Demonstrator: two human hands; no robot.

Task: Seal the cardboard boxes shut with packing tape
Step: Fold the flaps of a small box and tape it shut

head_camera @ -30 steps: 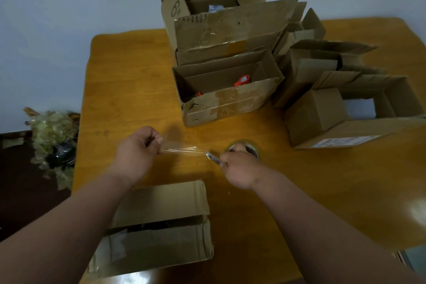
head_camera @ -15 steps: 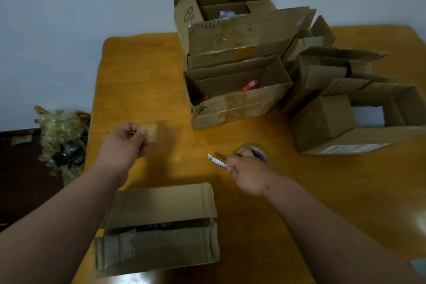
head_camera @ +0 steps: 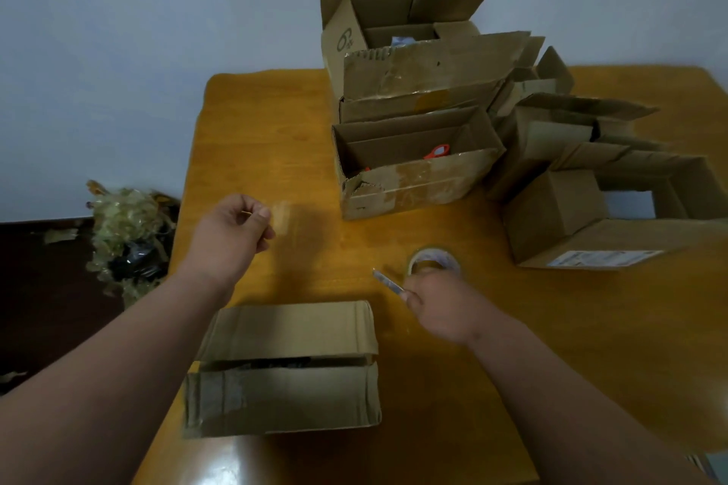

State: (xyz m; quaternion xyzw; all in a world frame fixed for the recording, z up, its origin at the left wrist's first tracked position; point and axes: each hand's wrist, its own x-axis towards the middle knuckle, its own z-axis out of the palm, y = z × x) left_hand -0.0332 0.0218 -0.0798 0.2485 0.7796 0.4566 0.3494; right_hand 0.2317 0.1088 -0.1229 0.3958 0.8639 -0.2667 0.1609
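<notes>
**On the near table edge, 1 box waits for its tape**

Nearest the person, a closed cardboard box (head_camera: 283, 366) lies with its 2 top flaps folded in, a dark gap showing along the seam between them. No fresh strip crosses that seam, so by my reading not 1 box is sealed yet. Far across the wooden table (head_camera: 256, 138), a cluster of open boxes (head_camera: 417, 165) stands with flaps up, all left to do.

The left hand (head_camera: 232, 232) hovers over the table beyond the near box, fingers curled and pinching a short cut piece of clear tape (head_camera: 281, 211), which hangs blurred just right of the fingertips. The right hand (head_camera: 441, 307) sits right of the box, fingers curled round a small utility knife (head_camera: 388, 282) whose blade points far-left. The tape roll (head_camera: 433, 260) lies flat on the table just beyond that hand, apparently touching it.

The strip is above and beyond the box's seam, not on it.
</notes>
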